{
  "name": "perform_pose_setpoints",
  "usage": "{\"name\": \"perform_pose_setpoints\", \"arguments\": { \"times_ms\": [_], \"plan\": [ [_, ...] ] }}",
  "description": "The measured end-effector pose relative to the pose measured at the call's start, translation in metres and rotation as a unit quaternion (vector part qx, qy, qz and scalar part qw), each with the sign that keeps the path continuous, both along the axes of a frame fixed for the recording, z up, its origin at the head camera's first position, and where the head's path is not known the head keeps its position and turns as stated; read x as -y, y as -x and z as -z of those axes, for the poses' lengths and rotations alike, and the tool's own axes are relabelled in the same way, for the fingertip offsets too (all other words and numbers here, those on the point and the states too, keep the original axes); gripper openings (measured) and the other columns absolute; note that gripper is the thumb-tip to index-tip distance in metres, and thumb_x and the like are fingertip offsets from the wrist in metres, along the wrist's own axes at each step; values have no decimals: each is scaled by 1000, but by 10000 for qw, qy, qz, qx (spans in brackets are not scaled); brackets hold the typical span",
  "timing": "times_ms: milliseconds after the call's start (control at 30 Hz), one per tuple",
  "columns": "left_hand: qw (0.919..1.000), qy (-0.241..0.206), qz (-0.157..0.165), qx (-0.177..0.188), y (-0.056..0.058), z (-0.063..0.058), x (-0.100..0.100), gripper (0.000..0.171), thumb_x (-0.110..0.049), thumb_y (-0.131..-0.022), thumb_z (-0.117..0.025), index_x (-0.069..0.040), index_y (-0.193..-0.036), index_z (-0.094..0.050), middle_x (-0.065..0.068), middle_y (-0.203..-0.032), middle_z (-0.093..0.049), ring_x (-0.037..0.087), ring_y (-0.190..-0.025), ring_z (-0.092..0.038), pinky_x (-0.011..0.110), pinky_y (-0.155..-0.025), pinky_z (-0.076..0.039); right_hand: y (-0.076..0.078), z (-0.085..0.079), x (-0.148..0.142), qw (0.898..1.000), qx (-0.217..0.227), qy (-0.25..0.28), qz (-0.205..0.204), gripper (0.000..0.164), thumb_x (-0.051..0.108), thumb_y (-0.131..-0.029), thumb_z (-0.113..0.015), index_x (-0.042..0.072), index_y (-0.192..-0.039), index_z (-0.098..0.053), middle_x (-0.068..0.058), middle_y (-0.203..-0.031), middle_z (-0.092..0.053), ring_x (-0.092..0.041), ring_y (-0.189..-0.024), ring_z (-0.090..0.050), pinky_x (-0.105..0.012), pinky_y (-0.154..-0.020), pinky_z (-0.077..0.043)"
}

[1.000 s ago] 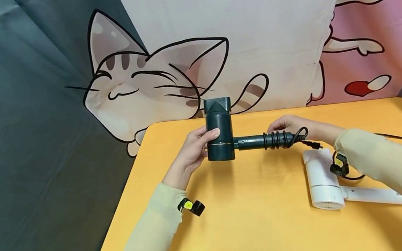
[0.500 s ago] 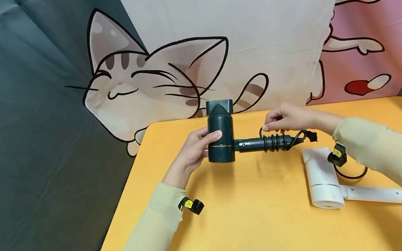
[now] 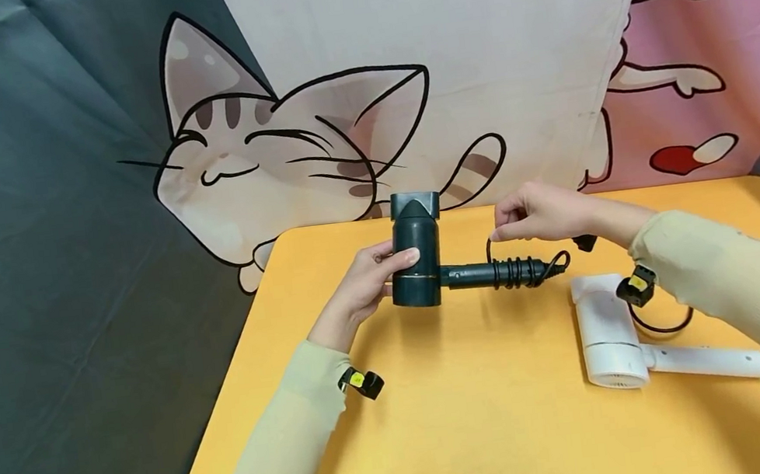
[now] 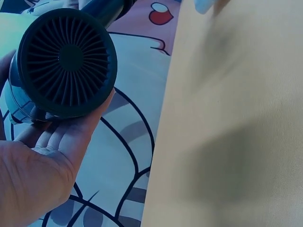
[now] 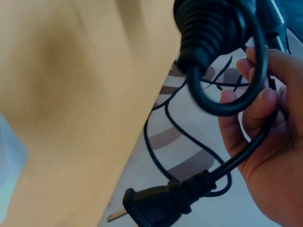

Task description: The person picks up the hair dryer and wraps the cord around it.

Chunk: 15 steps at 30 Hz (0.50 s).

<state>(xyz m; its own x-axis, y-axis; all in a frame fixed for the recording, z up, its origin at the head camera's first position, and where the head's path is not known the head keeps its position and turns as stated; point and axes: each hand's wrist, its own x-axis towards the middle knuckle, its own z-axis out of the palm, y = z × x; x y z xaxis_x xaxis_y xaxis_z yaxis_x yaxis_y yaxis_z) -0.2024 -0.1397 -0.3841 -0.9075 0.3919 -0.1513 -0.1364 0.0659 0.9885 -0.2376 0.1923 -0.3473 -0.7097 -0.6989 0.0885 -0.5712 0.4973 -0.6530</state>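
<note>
A dark green hair dryer (image 3: 419, 287) is held above the table, its flat nozzle facing the back. My left hand (image 3: 362, 280) grips its barrel, thumb on top. In the left wrist view the round intake grille (image 4: 71, 57) faces the camera above the palm. Black cord (image 3: 514, 272) is wound in several turns round the handle, which points right. Behind the handle my right hand (image 3: 539, 211) pinches a raised length of the cord. The right wrist view shows the two-pin plug (image 5: 156, 205) hanging beside the fingers, with the cord running through the hand (image 5: 279, 151).
On the right of the yellow table (image 3: 486, 428) lies a white hair dryer (image 3: 605, 329), its handle pointing right. Its black cord (image 3: 665, 329) loops partly beneath my right forearm. Behind the table hangs a cartoon cat backdrop (image 3: 259, 165).
My right hand has risen from behind the handle and shifted slightly left, drawing cord up. The plug has moved from beyond the handle's end up near the right wrist. The left hand barely moves.
</note>
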Motion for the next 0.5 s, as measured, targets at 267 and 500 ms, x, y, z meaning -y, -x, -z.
{"name": "perform_pose_setpoints", "arguments": {
  "times_ms": [267,500],
  "plan": [
    [10000,39,-54,26,3,4,0,50,-23,-101,-70,-1,-145,-63,19,-120,-75,22,-97,-76,42,-82,-66,-8,-8,8,9995,-288,-136,4,23,20,-102,-75,20,-81,-68,10,-65,-53,-6,-58,-44,-25,-59,-39],
    [9993,63,-356,43,5,7,-4,49,-24,-100,-73,-2,-144,-64,19,-121,-74,23,-97,-77,42,-82,-66,-17,-10,14,9997,-167,-168,101,17,15,-104,-71,16,-87,-72,8,-67,-56,-8,-57,-49,-26,-58,-44]
  ]
}}
